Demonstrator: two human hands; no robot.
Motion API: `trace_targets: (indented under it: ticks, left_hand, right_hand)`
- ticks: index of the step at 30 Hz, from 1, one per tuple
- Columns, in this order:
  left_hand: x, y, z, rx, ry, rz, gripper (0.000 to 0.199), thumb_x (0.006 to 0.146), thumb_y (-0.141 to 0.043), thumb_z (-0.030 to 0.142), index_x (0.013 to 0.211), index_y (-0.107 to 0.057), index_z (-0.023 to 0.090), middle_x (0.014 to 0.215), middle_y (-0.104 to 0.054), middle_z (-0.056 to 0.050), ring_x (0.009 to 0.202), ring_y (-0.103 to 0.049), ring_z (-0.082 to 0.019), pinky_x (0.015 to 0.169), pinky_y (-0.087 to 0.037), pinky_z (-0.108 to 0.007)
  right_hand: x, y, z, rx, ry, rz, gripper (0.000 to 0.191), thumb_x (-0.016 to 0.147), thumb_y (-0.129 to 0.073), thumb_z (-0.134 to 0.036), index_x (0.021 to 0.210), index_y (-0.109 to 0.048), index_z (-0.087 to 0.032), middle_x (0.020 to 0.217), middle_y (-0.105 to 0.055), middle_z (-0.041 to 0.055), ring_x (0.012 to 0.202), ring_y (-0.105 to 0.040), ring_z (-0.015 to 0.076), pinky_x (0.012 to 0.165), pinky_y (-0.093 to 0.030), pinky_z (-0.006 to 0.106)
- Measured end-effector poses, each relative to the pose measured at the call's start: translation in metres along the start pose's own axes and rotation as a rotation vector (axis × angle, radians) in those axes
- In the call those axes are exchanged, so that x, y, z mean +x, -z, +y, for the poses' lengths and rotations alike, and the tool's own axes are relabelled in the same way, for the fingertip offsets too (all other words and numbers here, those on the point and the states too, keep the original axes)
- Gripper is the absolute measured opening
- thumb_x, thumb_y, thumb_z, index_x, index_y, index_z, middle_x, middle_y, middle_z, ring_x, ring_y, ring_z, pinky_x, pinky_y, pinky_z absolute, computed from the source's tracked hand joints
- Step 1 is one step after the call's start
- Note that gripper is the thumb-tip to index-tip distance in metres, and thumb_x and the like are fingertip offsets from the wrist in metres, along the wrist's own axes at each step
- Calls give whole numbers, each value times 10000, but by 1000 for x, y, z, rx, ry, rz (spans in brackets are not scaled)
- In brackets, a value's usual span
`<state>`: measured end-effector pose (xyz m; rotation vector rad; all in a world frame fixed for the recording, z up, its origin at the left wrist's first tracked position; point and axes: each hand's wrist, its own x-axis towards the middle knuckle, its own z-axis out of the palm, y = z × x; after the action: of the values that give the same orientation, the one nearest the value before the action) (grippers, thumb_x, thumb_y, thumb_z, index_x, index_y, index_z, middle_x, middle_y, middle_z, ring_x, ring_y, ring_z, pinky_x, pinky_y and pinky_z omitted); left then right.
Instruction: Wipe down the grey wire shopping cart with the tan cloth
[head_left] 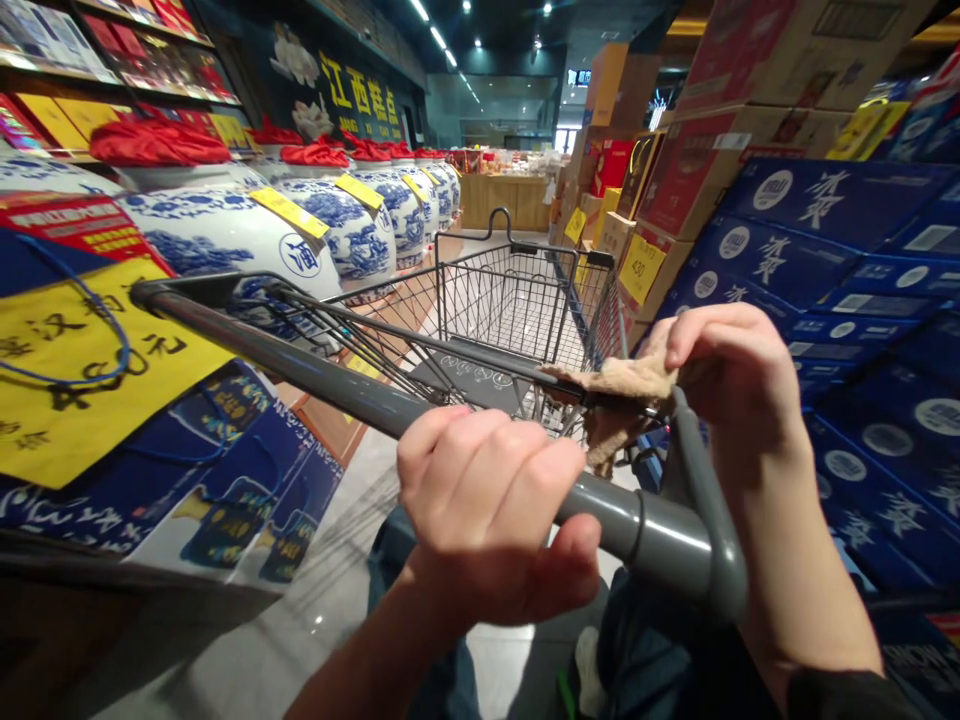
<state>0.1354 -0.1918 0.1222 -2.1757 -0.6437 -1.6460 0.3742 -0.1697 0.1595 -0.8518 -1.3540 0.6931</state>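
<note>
My left hand (491, 500) is wrapped around the grey handle bar (300, 355) of a shopping cart (495, 300). A brown crumpled cloth (626, 385) lies over the cart's upper wire rim, just past the handle's right end. My right hand (731, 365) pinches this cloth between thumb and fingers, with part of it hanging down inside the rim. The cart's wire basket stretches ahead of me, and a dark folding seat panel (469, 375) shows near the handle.
Blue-and-white porcelain jars (225, 225) with red cloth tops line the left side. A blue gift box (247, 480) with a yellow price sign (82, 370) stands close at left. Stacked blue cartons (832, 200) rise at right. A wooden counter (499, 200) stands at the aisle's far end.
</note>
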Motion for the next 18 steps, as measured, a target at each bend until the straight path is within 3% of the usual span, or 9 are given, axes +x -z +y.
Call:
trace_targets:
  ticks: [2,3,6,8,10,13,16,18]
  left_hand:
    - [0,-1,3,-2,16,-15,426,1063,-350,371,897,-714,223,770,-712,-32,844,-666,-218,948,-446,-403]
    - [0,-2,3,-4,18,-15,421,1063,-353,363,902,-714,219,776,-711,-35,845,-663,-218,951,-442,-404]
    - [1,-5,4,-10,-5,-4,424,1069,-350,359,918,-716,206,798,-711,-45,842,-650,-218,947,-433,-404]
    - [3,-8,5,-15,-27,-15,419,1073,-361,364,939,-723,201,814,-712,-49,846,-645,-220,939,-429,-402]
    - [4,-11,9,-20,-27,-35,401,1074,-384,367,963,-731,198,834,-711,-56,858,-646,-224,942,-427,-400]
    - [6,-21,20,-21,9,-59,382,1082,-419,388,989,-733,192,867,-710,-70,883,-652,-230,966,-427,-401]
    - [8,-34,32,-24,37,-85,356,1082,-476,432,1005,-722,187,913,-725,-79,912,-664,-235,1001,-429,-409]
    - [11,-39,33,-50,2,-122,301,1068,-537,436,1055,-719,196,991,-748,-80,964,-680,-233,1026,-432,-404]
  right_hand:
    - [-5,-3,-4,-19,51,57,190,715,-641,-131,637,-791,-219,701,-776,39,625,-700,163,555,-523,251]
    - [-8,-5,-7,-36,54,26,190,729,-656,-133,681,-813,-228,768,-804,44,705,-738,183,618,-567,267]
    - [-13,-7,-13,-78,15,-205,132,806,-743,-281,700,-811,-240,812,-818,71,847,-783,255,793,-644,377]
    - [-13,-3,-14,-48,43,-260,225,826,-769,-367,638,-775,-243,708,-783,69,816,-784,272,834,-652,427]
    - [-10,3,-13,22,106,-190,280,833,-766,-369,581,-742,-248,617,-735,44,752,-776,259,831,-653,433]
    - [-6,10,-12,8,122,-59,164,801,-765,-300,649,-796,-248,706,-773,45,800,-782,254,840,-640,420]
    - [-4,16,-13,-114,28,-171,141,774,-774,-323,695,-840,-227,797,-808,107,880,-788,299,897,-617,469]
    - [-2,24,-14,-99,23,-202,219,757,-778,-345,579,-800,-219,670,-766,122,774,-778,302,856,-613,486]
